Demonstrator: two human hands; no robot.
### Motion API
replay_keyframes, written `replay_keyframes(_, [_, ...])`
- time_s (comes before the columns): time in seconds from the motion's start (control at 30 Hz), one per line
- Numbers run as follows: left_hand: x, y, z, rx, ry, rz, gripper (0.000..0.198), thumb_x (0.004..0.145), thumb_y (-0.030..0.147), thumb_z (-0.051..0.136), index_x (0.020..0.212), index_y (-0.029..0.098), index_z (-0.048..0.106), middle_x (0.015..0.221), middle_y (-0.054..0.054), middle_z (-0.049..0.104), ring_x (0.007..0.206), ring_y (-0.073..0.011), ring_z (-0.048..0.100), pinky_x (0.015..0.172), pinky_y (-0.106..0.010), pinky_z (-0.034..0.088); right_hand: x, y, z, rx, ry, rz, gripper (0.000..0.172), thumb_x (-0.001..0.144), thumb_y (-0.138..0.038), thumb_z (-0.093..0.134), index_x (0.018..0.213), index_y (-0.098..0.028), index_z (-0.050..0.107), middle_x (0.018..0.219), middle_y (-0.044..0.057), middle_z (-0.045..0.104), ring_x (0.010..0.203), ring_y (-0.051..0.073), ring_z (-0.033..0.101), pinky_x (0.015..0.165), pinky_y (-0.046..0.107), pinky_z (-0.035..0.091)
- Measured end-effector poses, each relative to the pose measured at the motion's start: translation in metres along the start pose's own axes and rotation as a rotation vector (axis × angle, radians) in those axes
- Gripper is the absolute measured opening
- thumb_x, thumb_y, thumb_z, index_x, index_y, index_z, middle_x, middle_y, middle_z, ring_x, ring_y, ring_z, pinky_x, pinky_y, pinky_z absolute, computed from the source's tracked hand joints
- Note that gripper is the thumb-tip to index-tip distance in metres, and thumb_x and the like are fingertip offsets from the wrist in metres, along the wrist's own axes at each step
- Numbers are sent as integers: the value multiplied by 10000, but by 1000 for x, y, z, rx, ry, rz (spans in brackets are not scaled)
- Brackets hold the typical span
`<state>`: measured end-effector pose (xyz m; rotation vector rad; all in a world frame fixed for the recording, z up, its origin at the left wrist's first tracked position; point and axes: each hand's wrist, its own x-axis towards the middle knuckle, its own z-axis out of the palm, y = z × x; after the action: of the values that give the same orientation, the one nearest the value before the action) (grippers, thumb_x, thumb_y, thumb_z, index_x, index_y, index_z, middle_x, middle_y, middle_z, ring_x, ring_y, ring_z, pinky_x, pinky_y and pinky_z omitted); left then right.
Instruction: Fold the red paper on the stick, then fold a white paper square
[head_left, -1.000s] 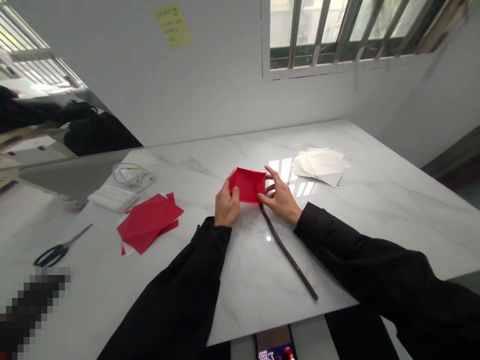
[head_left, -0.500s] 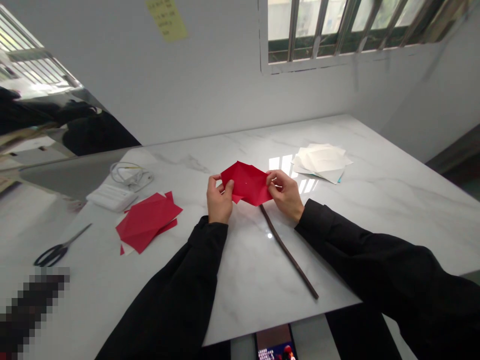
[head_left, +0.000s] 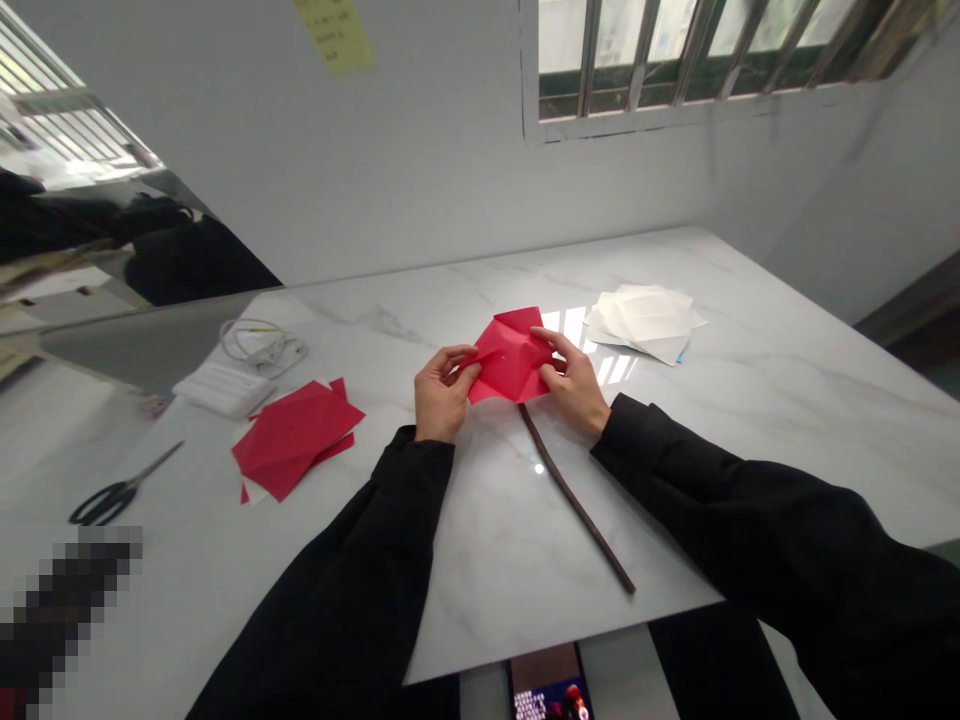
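Note:
A creased piece of red paper [head_left: 514,360] is held up above the table between both hands. My left hand [head_left: 444,392] pinches its left edge between thumb and fingers. At the right edge, my right hand [head_left: 571,380] grips the same paper, thumb below and fingers on top. Beneath the paper a thin brown stick [head_left: 577,500] lies slantwise on the marble-patterned table [head_left: 495,570]; its far end is hidden by the paper. A stack of red paper sheets [head_left: 296,435] lies left of my left arm.
Scissors [head_left: 127,488] lie at the far left. Behind the red stack are a white box [head_left: 225,388] and a coiled white cable [head_left: 262,345]. Whitish papers [head_left: 645,320] are piled at the back right. A lit phone [head_left: 551,685] sits below the table's front edge.
The red paper has turned and shifted a little to the right, its folds now standing differently. Both hands have changed their hold slightly on its edges. The stick stays in place.

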<state>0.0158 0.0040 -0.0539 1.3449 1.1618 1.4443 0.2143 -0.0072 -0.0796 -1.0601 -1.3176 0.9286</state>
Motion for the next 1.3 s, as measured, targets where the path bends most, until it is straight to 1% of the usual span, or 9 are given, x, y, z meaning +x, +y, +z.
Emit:
replay_keyframes(0.1, [1, 0, -2, -11, 50, -10, 469, 710, 307, 829, 1119, 223, 618, 926, -37, 729, 815, -184, 702, 751, -293, 554, -1, 1, 0, -2, -8, -7, 607, 798, -141, 492, 1382, -274, 591, 1209, 64, 658, 768, 147, 649, 601, 260, 533])
replay_keyframes(0.3, [6, -9, -8, 19, 112, -128, 412, 726, 406, 781, 1032, 210, 587, 760, -22, 712, 586, -173, 642, 552, -263, 490, -5, -4, 1, -104, 12, -106, 507, 852, -142, 479, 1314, -269, 644, 1278, 66, 663, 831, 171, 634, 651, 289, 550])
replay_keyframes(0.47, [9, -15, -8, -27, 126, -129, 299, 722, 314, 707, 985, 187, 644, 841, -51, 741, 749, -208, 696, 709, -312, 552, -13, -22, 1, -240, -8, -305, 514, 885, -90, 481, 1331, -280, 652, 1161, 75, 654, 939, 204, 635, 771, 335, 568])
replay_keyframes(0.57, [12, -19, -8, -38, 207, -106, 275, 712, 264, 657, 974, 182, 667, 928, -60, 745, 870, -228, 694, 829, -349, 554, -20, -33, 4, -288, -87, -398, 509, 908, -75, 469, 1322, -300, 663, 1118, 66, 644, 949, 202, 632, 865, 363, 574])
replay_keyframes(0.7, [14, -23, -10, 18, 296, -42, 204, 760, 296, 619, 933, 190, 638, 915, -50, 719, 873, -213, 673, 831, -327, 538, -28, -39, 9, -277, -189, -461, 489, 936, -94, 473, 1326, -315, 669, 1110, 57, 643, 898, 186, 628, 838, 354, 583])
replay_keyframes(0.8, [11, -22, -10, 46, 293, -44, 277, 822, 446, 670, 933, 202, 600, 814, -32, 699, 756, -190, 669, 719, -293, 532, -30, -38, 11, -243, -187, -429, 458, 946, -126, 487, 1322, -311, 673, 1101, 55, 648, 861, 176, 631, 800, 345, 592])
replay_keyframes(0.9, [7, -15, -7, -32, 258, -65, 461, 773, 585, 765, 958, 193, 611, 779, -36, 708, 721, -192, 690, 682, -290, 546, -26, -31, 10, -182, -121, -332, 417, 934, -153, 514, 1283, -296, 693, 1079, 55, 657, 842, 170, 638, 740, 321, 593])
replay_keyframes(1.07, [1, 1, 2, -209, 187, -168, 578, 688, 652, 836, 938, 158, 667, 786, -70, 743, 804, -240, 737, 722, -339, 598, -11, -12, 7, -52, 11, -125, 340, 909, -234, 571, 1217, -250, 714, 1115, 65, 687, 804, 161, 643, 648, 293, 557])
replay_keyframes(1.3, [1, 7, 4, -258, 254, -273, 570, 694, 694, 807, 813, 150, 683, 739, -97, 743, 887, -296, 761, 757, -373, 632, -3, -8, 2, 75, -47, 30, 357, 830, -313, 651, 1162, -223, 747, 1000, 45, 705, 717, 141, 604, 610, 273, 510])
